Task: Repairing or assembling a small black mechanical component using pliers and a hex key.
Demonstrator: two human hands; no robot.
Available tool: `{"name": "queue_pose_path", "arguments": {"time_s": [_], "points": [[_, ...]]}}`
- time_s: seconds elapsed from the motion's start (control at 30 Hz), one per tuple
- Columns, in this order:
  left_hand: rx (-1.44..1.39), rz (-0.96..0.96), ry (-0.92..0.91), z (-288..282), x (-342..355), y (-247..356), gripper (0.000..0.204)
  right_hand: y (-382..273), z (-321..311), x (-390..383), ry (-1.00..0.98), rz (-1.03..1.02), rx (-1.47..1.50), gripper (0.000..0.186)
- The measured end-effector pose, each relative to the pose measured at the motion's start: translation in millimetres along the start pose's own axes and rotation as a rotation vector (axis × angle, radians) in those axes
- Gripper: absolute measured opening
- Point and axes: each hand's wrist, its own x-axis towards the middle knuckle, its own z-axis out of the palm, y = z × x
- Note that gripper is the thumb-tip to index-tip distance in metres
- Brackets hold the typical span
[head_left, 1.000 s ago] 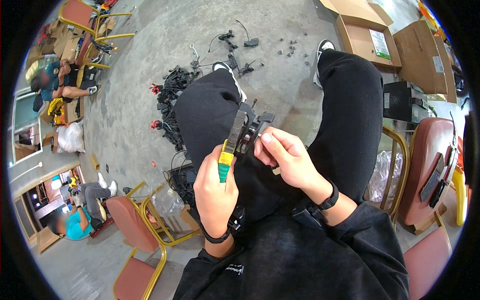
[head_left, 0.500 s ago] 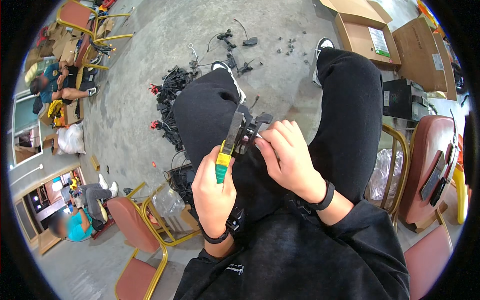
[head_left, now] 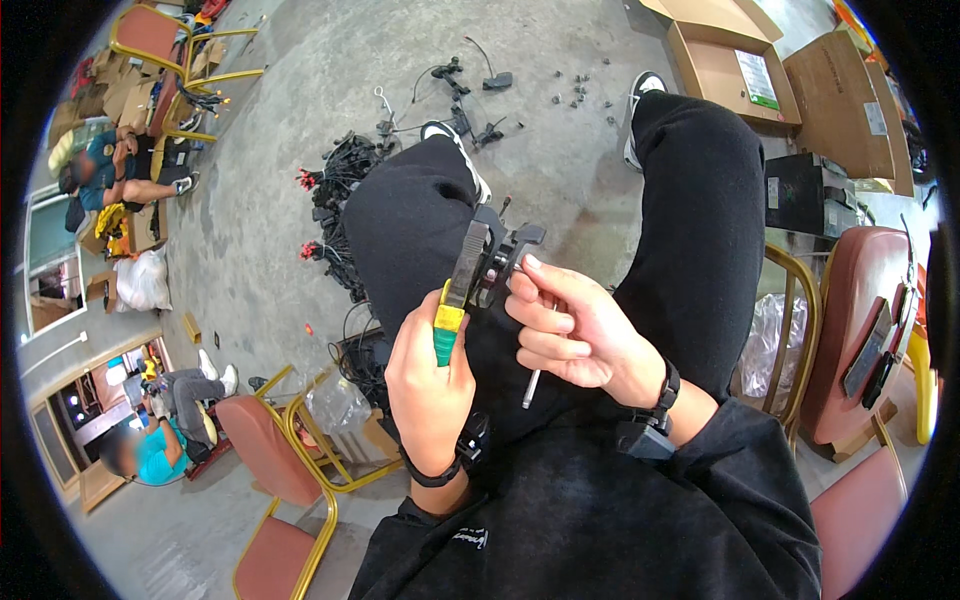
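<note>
My left hand (head_left: 425,390) is closed on the yellow-and-green handles of pliers (head_left: 448,325), whose dark jaws point up and are against a black bracket-like part (head_left: 500,265) above my lap. My right hand (head_left: 560,330) is curled just right of that part, thumb and index finger pinched at a small silver piece (head_left: 515,266) on it, too small to name. A slim metal rod (head_left: 532,388) passes through the curled fingers and sticks out below them.
Tangled black cables (head_left: 338,200), black fittings (head_left: 455,80) and small scattered parts (head_left: 580,85) lie on the floor. An open cardboard box (head_left: 715,75) is at upper right, chairs (head_left: 265,440) on both sides. Two co-workers (head_left: 160,450) sit at the left.
My right hand has rolled from back-up, over the part, to show its curled fingers, and the metal rod now shows below them. My left hand holds nearly still.
</note>
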Motion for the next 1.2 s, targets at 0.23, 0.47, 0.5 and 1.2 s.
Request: {"name": "queue_pose_path", "arguments": {"time_s": [0.23, 0.47, 0.5, 1.2], "points": [[0.003, 0.007, 0.014, -0.4, -0.4, 0.1, 0.028, 6.3, 2.3, 2.9, 0.356, -0.633, -1.466, 0.017], [0.003, 0.037, 0.002, -1.7, 0.8, -1.3, 0.028, 6.9, -3.6, 6.1, 0.253, -0.838, -1.603, 0.016], [-0.005, 0.050, 0.017, -1.6, 0.8, -1.4, 0.028, 6.9, -3.5, 5.0, 0.232, -0.657, -1.339, 0.023], [-0.007, 0.066, -0.013, -3.0, 1.7, -4.0, 0.026, 3.3, 1.9, 6.9, 0.300, -0.958, -1.872, 0.014]]}}
